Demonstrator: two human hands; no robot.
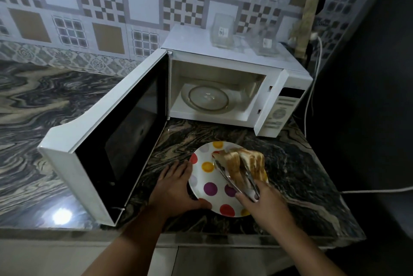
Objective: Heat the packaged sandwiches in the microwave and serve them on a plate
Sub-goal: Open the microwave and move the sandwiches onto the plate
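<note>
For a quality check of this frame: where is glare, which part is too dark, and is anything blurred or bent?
Head view: a white glare spot on the marble countertop, lower left; the right side beyond the microwave is almost black; the sandwiches in the tongs look slightly soft; the wide-angle lens curves the wall tile lines.

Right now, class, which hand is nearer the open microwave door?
Left. The left hand rests against the polka-dot plate beside the microwave door; the right hand grips tongs across the plate, farther away.
</note>
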